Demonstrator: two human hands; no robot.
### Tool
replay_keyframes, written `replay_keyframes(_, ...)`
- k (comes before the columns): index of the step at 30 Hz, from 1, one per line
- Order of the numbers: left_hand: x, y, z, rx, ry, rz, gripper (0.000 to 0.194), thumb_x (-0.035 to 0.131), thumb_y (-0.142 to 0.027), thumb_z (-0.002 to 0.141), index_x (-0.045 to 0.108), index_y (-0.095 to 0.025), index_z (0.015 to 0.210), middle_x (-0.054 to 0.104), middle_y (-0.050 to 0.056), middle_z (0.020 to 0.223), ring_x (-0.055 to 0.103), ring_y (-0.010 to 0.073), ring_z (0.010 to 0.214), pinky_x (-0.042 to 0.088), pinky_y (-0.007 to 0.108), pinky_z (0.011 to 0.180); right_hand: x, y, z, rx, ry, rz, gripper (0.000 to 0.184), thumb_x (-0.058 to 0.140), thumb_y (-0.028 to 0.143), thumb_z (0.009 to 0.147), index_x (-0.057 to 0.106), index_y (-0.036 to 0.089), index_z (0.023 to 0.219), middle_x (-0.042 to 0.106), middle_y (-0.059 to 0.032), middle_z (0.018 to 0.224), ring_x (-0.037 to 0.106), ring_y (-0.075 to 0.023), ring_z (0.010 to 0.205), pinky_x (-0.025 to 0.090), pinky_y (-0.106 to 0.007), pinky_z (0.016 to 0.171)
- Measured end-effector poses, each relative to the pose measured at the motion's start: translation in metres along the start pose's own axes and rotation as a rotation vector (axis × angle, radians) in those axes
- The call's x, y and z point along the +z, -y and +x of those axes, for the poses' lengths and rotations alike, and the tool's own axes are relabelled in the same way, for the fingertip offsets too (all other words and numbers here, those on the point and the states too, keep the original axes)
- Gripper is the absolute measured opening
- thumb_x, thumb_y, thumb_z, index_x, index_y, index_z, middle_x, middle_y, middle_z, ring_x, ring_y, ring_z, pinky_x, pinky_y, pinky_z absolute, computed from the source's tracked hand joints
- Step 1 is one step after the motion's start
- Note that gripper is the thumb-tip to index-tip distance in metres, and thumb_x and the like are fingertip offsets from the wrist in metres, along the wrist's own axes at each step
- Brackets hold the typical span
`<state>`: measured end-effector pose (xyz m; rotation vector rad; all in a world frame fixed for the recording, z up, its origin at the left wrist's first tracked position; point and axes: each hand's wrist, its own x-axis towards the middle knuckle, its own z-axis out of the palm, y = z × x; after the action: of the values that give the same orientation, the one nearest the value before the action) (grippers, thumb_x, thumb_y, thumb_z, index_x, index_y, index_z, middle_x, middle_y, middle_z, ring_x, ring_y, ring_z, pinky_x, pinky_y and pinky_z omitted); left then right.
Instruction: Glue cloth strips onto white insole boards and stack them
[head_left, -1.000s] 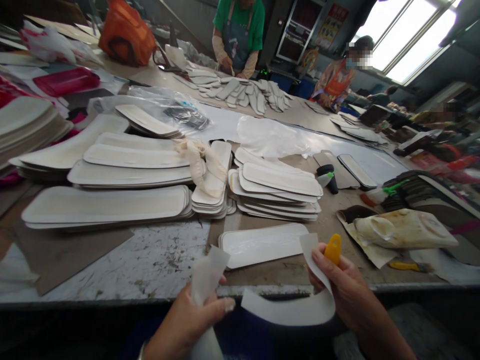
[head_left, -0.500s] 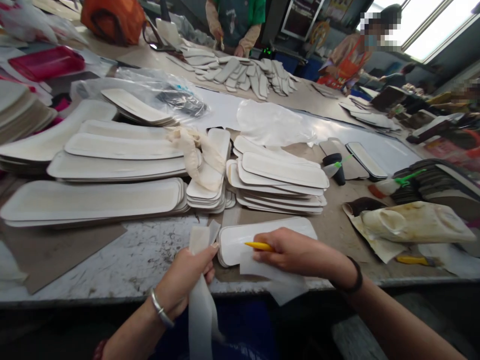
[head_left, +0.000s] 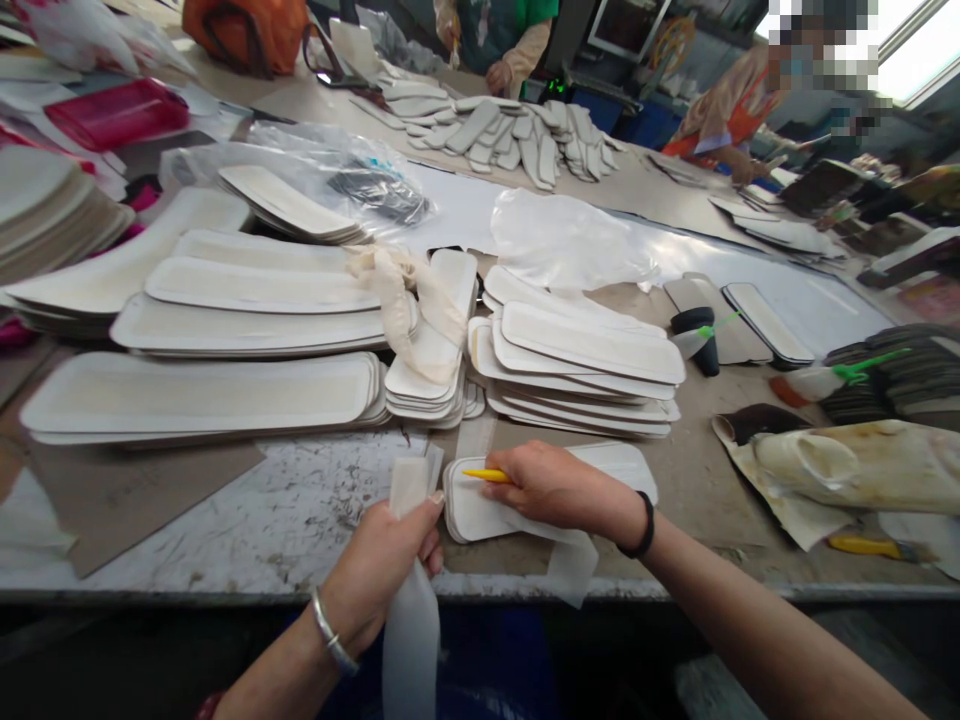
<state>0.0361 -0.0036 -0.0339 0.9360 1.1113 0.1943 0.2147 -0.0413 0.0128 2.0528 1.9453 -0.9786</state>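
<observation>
My left hand (head_left: 386, 565) is closed on a long white strip (head_left: 411, 640), its thumb pressed over it. One end of the strip stands up above the fist; the rest hangs below the table edge. My right hand (head_left: 551, 488) grips a yellow pointed stick (head_left: 482, 475), whose tip points left over a small stack of white rounded panels (head_left: 619, 465). A translucent white strip piece (head_left: 574, 568) hangs from under that hand past the stack's front; whether the fingers hold it is hidden.
Stacks of long white panels (head_left: 202, 395) and shorter panels (head_left: 592, 340) lie behind my hands. A yellow-handled brush (head_left: 866, 546) and a stained container (head_left: 862, 465) are at the right. Two co-workers stand across the table near a heap of pieces (head_left: 517, 135).
My right hand has moved left and slightly up over the small stack with the yellow stick. The whole view has shifted a little; my left hand still grips the strip.
</observation>
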Motion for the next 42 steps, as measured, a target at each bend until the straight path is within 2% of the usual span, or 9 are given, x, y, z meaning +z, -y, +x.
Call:
replay_keyframes(8,0.003,-0.006,0.0,0.006,-0.035,0.114,0.043,0.071,-0.052,0.057,0.048,-0.019,0.041,0.049,-0.001,0.037,0.039,0.0098,0.038,0.029,0.024,0.045,0.0,0.004,0.0,-0.003,-0.011,-0.058,0.023,0.049,0.032,0.092,0.067,0.018,0.095,0.072,-0.0111,0.089,0.066,-0.0234,0.083,0.036,-0.025,0.059)
replay_keyframes(17,0.008,-0.005,-0.001,0.015,-0.069,0.156,0.042,0.072,-0.055,0.052,0.052,-0.019,0.046,0.05,-0.001,0.038,0.041,0.0108,0.039,0.029,0.024,0.043,0.005,0.001,0.001,-0.011,-0.044,-0.066,0.029,0.048,0.033,0.091,0.069,0.015,0.1,0.073,-0.0146,0.092,0.067,-0.0253,0.084,0.042,-0.026,0.06)
replay_keyframes(23,0.014,-0.003,0.0,0.044,-0.169,0.277,0.04,0.068,-0.051,0.057,0.052,-0.019,0.039,0.05,0.003,0.034,0.041,0.0131,0.034,0.027,0.026,0.042,0.002,0.007,0.0,-0.029,-0.069,-0.089,0.029,0.05,0.032,0.089,0.07,0.015,0.099,0.073,-0.0149,0.094,0.068,-0.0262,0.085,0.041,-0.027,0.059)
replay_keyframes(26,0.012,0.001,0.002,0.058,-0.183,0.325,0.045,0.067,-0.054,0.057,0.051,-0.019,0.036,0.049,0.004,0.033,0.04,0.0134,0.034,0.027,0.027,0.042,0.001,0.006,-0.013,-0.006,-0.088,-0.118,0.025,0.057,0.036,0.085,0.072,0.017,0.094,0.073,-0.0129,0.091,0.068,-0.0253,0.083,0.039,-0.026,0.058)
replay_keyframes(29,0.008,0.005,0.003,0.057,-0.174,0.353,0.053,0.065,-0.061,0.056,0.048,-0.018,0.032,0.045,0.003,0.032,0.038,0.0123,0.034,0.025,0.027,0.043,0.002,-0.013,-0.041,0.081,-0.124,-0.136,0.02,0.06,0.035,0.083,0.072,0.018,0.084,0.073,-0.0105,0.083,0.066,-0.0238,0.079,0.036,-0.026,0.057)
replay_keyframes(32,0.007,0.005,0.002,0.051,-0.168,0.36,0.055,0.064,-0.066,0.054,0.048,-0.018,0.031,0.044,0.003,0.033,0.037,0.0119,0.035,0.024,0.027,0.044,0.007,-0.049,-0.078,0.244,-0.16,-0.043,0.02,0.056,0.033,0.084,0.068,0.018,0.078,0.07,-0.0073,0.079,0.064,-0.0208,0.074,0.034,-0.025,0.057)
replay_keyframes(35,0.008,0.002,-0.001,0.041,-0.166,0.356,0.057,0.065,-0.069,0.049,0.05,-0.017,0.031,0.045,0.003,0.035,0.038,0.0122,0.037,0.026,0.027,0.046,0.015,-0.084,-0.105,0.361,-0.27,0.102,0.018,0.051,0.028,0.087,0.062,0.017,0.077,0.067,-0.0042,0.077,0.06,-0.0166,0.069,0.035,-0.024,0.059)
replay_keyframes(38,0.008,0.002,0.0,0.012,-0.148,0.33,0.058,0.067,-0.07,0.045,0.051,-0.017,0.031,0.046,0.003,0.036,0.039,0.0122,0.038,0.027,0.026,0.046,0.025,-0.1,-0.113,0.423,-0.373,0.155,0.018,0.049,0.026,0.089,0.06,0.016,0.079,0.066,-0.0044,0.08,0.059,-0.0168,0.072,0.036,-0.024,0.063)
replay_keyframes(42,0.004,0.01,0.005,0.007,-0.164,0.341,0.058,0.067,-0.071,0.046,0.05,-0.018,0.031,0.045,0.002,0.035,0.037,0.0122,0.037,0.027,0.027,0.044,0.032,-0.097,-0.102,0.535,-0.393,0.07,0.018,0.048,0.029,0.091,0.061,0.017,0.089,0.069,-0.0074,0.092,0.062,-0.0216,0.085,0.038,-0.026,0.069)
